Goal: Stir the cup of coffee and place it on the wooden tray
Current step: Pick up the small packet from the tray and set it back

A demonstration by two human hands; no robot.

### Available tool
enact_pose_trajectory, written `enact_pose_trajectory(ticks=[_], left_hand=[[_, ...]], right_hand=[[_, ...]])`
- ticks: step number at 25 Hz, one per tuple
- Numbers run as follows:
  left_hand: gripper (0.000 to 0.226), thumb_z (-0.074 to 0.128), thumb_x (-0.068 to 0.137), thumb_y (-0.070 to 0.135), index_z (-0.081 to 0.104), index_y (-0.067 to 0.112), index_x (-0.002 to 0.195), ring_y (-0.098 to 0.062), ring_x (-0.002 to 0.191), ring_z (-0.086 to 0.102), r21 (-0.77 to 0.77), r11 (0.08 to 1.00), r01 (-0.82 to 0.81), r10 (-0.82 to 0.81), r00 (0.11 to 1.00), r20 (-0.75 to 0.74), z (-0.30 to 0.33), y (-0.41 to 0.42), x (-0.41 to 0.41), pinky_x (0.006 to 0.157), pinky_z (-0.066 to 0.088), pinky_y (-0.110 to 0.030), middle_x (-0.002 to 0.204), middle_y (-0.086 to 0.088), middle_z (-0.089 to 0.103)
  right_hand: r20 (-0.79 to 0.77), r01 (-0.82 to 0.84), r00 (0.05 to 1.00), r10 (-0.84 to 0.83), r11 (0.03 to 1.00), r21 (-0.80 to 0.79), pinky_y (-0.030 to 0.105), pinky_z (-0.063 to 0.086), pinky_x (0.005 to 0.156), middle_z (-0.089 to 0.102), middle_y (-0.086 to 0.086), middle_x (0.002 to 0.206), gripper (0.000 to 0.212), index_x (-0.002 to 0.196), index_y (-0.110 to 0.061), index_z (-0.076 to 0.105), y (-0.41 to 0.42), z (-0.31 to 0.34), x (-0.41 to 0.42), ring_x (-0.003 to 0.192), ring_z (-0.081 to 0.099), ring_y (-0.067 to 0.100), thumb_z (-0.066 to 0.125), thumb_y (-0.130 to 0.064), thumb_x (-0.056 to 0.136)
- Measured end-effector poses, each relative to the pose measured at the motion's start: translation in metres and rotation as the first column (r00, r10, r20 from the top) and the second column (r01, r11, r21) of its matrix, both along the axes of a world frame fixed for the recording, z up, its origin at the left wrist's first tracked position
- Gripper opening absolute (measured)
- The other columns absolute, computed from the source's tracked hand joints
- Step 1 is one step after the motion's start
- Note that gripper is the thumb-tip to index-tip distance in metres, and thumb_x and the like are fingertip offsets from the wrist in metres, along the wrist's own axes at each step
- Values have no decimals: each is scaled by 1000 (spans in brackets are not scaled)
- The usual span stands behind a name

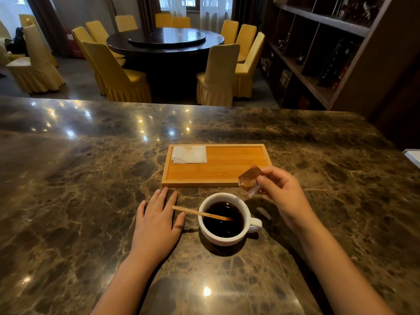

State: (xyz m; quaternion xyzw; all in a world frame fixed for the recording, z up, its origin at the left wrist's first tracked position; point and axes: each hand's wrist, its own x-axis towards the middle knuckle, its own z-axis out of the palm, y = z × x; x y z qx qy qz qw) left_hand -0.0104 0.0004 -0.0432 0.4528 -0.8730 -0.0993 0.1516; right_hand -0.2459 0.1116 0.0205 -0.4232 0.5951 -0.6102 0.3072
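Observation:
A white cup [223, 235] of black coffee stands on the marble counter, its handle pointing right. A wooden stir stick [200, 213] leans in it, its top end sticking out over the left rim. Behind the cup lies the wooden tray [227, 169], with a folded white napkin [189, 154] in its far left corner. My left hand [156, 220] rests flat on the counter just left of the cup, fingers apart, touching nothing else. My right hand [280, 192] hovers above and right of the cup, pinching a small brown sachet [250, 178] over the tray's near right corner.
The dark marble counter [91, 178] stretches wide on all sides. A white object [412, 156] pokes in at the right edge. Beyond the counter stand a round dining table [166, 39] with yellow-covered chairs and a dark shelf unit [318, 53] at right.

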Motion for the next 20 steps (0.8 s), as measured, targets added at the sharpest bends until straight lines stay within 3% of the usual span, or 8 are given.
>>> enact_pose_trajectory(ticks=[3, 7, 10, 13, 15, 20], left_hand=[[54, 35, 92, 43, 19, 26, 141, -16, 138, 3, 2, 1000, -6, 6, 1000, 8, 1, 0, -1, 111, -1, -43, 152, -3, 13], [54, 33, 92, 44, 18, 26, 141, -16, 138, 2, 2, 1000, -10, 10, 1000, 13, 3, 0, -1, 111, -2, -42, 152, -2, 12], [54, 32, 92, 44, 17, 26, 141, -16, 138, 1, 0, 1000, -17, 17, 1000, 19, 1, 0, -1, 111, -2, -42, 152, -2, 11], [55, 28, 91, 47, 20, 25, 140, -16, 138, 4, -10, 1000, -16, 16, 1000, 11, -1, 0, 0, 110, -1, -43, 152, -3, 14], [61, 20, 85, 53, 24, 25, 140, -17, 138, 6, -15, 1000, -17, 17, 1000, 1, -1, -1, 0, 110, 1, -43, 151, -4, 18], [72, 8, 77, 56, 23, 25, 140, -16, 138, 6, -29, 999, -18, 19, 1000, 24, -1, -1, 0, 109, 0, -42, 151, -3, 17]], right_hand=[[210, 77, 975, -73, 997, -11, 32, 45, 74, 73, -2, 84, 27, 81, -25, 69, -5, -3, -4, 84, 61, 22, 53, -4, 88], [240, 146, 960, -141, 989, -3, 22, 56, 65, 75, -5, 77, 18, 90, -19, 64, -10, 0, -13, 76, 70, 12, 54, -3, 88], [272, 202, 942, -198, 979, 14, 22, 56, 66, 75, -3, 80, 17, 89, -18, 65, -15, 3, -23, 78, 70, 12, 52, -7, 90], [223, 264, 938, -264, 964, 33, 32, 54, 77, 70, 3, 90, 15, 85, -21, 65, -22, 4, -33, 87, 67, 20, 56, -8, 88], [200, 282, 937, -287, 958, 54, 31, 57, 73, 70, 3, 90, 16, 83, -22, 64, -27, 4, -40, 84, 68, 19, 59, -8, 86], [-52, 381, 924, -378, 906, 182, 30, 54, 73, 68, -2, 89, 11, 84, -22, 64, -52, -2, -65, 89, 66, 16, 64, -11, 84]])
